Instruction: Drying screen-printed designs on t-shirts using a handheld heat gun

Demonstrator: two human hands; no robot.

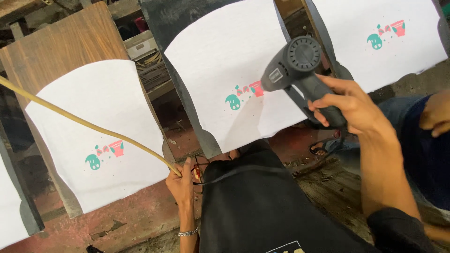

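Observation:
My right hand [349, 100] grips the handle of a black heat gun [293, 65]. Its nozzle points at a teal and pink print [243, 93] on the white fabric piece [225, 61] that lies on the middle dark board. My left hand [180, 180], with a metal bracelet on its wrist, is closed around a tan cord [79, 122] and a thin black cable [243, 171] beside that board's lower end. The cord runs up and off to the left, across another white fabric piece [98, 98].
The left fabric piece rests on a wooden board [61, 42] and carries the same print [105, 152]. A third printed piece [375, 28] lies at the top right. Another person's hand [436, 115] and dark blue sleeve are at the right edge, with a sandalled foot [321, 147] below.

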